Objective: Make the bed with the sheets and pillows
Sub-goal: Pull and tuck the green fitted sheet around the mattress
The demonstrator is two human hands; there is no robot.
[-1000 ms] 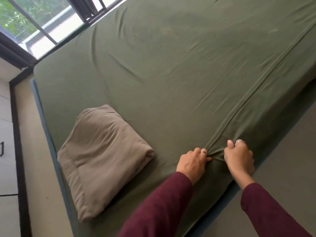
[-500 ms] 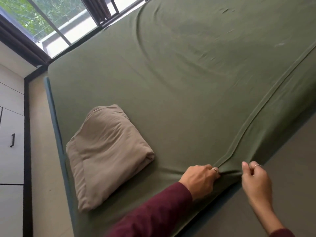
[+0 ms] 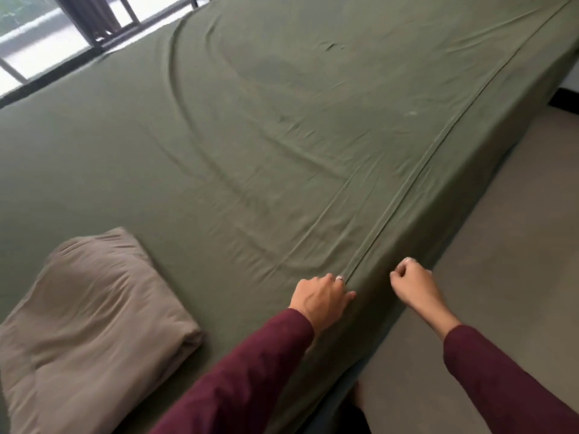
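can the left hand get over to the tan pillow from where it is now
Probably yes. The left hand rests on the green sheet at the bed's near edge, and the tan pillow lies further left on the same sheet, with only bare sheet between them.

Home bedroom: bed (image 3: 282,136), pillow (image 3: 91,317), window (image 3: 37,42).

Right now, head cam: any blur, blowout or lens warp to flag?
Head view: window at top left is blown out to white; soft motion blur overall, so both the left hand and right hand have smeared edges; wide-angle lens bends the sheet seam; light is flat daylight, with weak shadow beside the pillow.
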